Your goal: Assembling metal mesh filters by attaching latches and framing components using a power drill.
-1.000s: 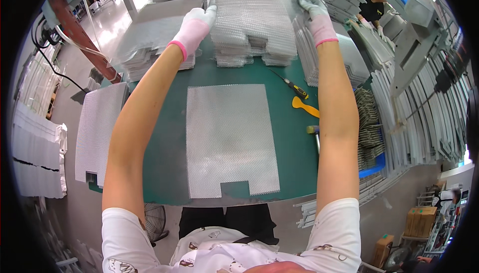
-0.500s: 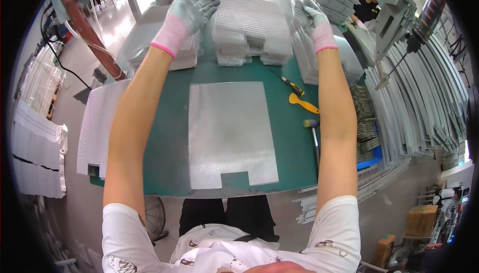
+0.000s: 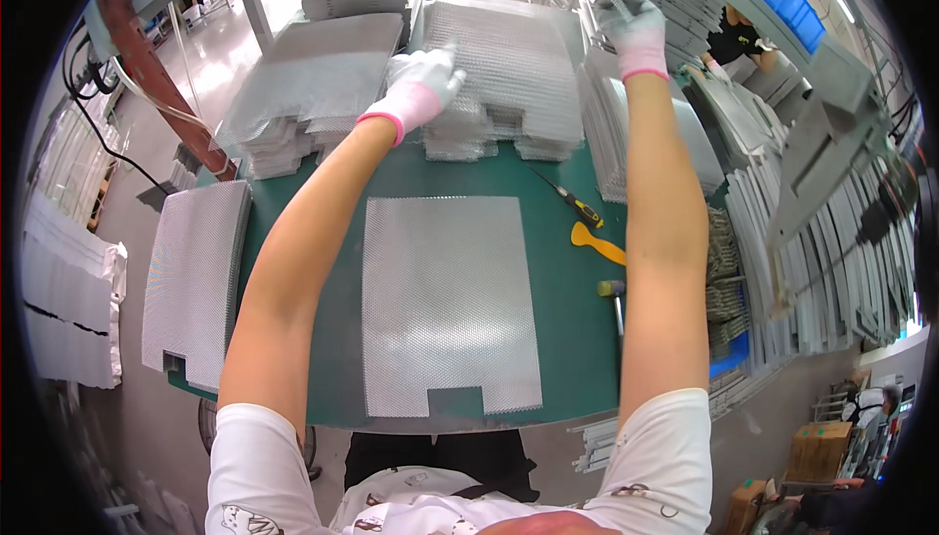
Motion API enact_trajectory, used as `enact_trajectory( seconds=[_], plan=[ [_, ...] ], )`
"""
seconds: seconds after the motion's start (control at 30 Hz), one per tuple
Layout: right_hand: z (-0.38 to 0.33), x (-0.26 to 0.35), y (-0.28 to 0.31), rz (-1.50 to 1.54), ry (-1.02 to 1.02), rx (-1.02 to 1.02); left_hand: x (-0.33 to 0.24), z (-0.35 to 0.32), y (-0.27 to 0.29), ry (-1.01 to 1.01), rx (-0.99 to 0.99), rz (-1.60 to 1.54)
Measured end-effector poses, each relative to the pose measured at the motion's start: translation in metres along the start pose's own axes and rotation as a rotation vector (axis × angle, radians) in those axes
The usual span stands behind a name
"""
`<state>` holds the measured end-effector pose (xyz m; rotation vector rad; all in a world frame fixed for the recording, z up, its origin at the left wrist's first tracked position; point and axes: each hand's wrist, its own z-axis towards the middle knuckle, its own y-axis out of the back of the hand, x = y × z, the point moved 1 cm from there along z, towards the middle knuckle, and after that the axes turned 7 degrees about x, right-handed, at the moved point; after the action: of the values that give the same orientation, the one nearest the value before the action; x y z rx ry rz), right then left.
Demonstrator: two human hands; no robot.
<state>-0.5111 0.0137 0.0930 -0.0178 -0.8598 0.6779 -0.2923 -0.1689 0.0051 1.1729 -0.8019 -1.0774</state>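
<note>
Bright light glints on the mesh sheet [image 3: 450, 305]; the fisheye rim curves into black.

Grey floor [image 3: 147, 437], shining white at upper left. Green-topped worktable [image 3: 572, 339] central; rust-red post [image 3: 161, 85] near its far-left corner. Cardboard boxes [image 3: 820, 452], lower right.

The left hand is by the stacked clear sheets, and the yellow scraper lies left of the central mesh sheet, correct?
No: the head view shows the yellow scraper right of the central mesh sheet. The left hand is indeed by the stacked clear sheets.
</note>
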Motion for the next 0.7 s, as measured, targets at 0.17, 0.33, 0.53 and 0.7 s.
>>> enact_trajectory(
  seconds=[0.17, 0.33, 0.53, 0.7],
  plan=[
    [0.017, 0.018, 0.034, -0.283, -0.116, 0.295, -0.026, 0.009, 0.004, -0.062, -0.013, 0.093],
    [-0.047, 0.050, 0.020, -0.104, -0.234, 0.361, -0.019, 0.004, 0.019, -0.032, -0.033, 0.125],
    [-0.198, 0.111, 0.027, 0.541, -0.508, 0.080, 0.034, -0.116, 0.013, 0.045, -0.179, -1.862],
    [-0.297, 0.159, 0.020, 0.165, -0.700, 0.329, -0.018, -0.252, 0.062, 0.051, -0.104, -1.488]
  ],
)
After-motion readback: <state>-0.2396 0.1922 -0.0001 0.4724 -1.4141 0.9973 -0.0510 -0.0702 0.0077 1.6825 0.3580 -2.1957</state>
